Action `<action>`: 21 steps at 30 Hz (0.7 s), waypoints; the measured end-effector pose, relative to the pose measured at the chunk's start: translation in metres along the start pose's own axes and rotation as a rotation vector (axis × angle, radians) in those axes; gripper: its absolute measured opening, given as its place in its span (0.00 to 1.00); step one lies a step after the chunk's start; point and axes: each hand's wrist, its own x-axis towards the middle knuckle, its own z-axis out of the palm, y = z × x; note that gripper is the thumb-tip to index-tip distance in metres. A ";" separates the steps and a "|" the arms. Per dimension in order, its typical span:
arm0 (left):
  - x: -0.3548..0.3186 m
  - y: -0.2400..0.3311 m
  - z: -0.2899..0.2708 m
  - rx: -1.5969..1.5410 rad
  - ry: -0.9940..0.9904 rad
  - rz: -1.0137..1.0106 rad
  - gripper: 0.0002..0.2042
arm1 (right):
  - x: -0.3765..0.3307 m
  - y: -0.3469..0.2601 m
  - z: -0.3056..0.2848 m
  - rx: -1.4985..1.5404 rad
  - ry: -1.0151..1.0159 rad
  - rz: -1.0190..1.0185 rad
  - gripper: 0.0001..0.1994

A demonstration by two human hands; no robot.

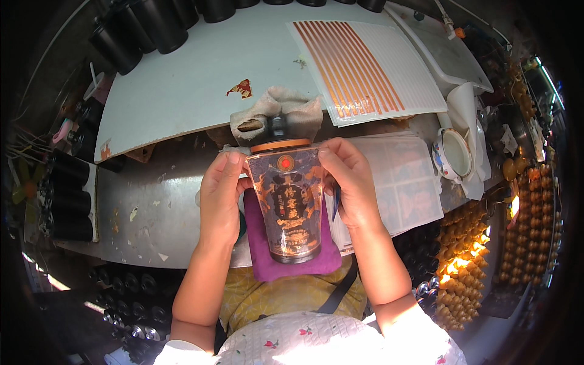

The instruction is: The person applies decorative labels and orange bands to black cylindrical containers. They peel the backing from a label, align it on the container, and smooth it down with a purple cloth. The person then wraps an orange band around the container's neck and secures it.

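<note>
A tapered, dark see-through bottle [292, 210] with copper-coloured decoration and a red round seal lies before me, its wide shoulder pointing away. A copper-coloured band [281, 145] runs across the shoulder. The black neck [277, 126] rests against a crumpled, stained whitish cloth [298, 109]. My left hand [224, 185] is closed at the left shoulder corner, thumb on top. At the right corner, my right hand [354, 182] grips with bent fingers. Both hands' undersides are hidden. Beneath the bottle is a purple cloth [261, 258] near my lap.
Past the hands stands a pale raised board [182, 91] over a metal worktop [152, 207]. A sheet of copper-coloured strips [347, 67] lies on the board. Printed sheets [401, 182] and an enamel mug [453, 155] are at right. Black cylinders [161, 27] line the back; gold-coloured pieces [462, 267] stand at lower right.
</note>
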 end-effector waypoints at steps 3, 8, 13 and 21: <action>-0.013 -0.007 -0.005 0.027 -0.011 0.009 0.09 | -0.008 0.003 -0.006 -0.031 -0.030 0.030 0.08; -0.037 -0.021 0.000 0.163 -0.047 0.142 0.24 | -0.032 0.007 -0.012 -0.044 -0.127 0.070 0.11; -0.055 -0.044 -0.002 0.354 -0.147 0.349 0.43 | -0.048 0.020 -0.022 -0.171 -0.182 0.065 0.20; -0.062 -0.038 -0.008 0.816 -0.256 0.424 0.41 | -0.056 0.027 -0.025 -0.174 -0.192 0.057 0.27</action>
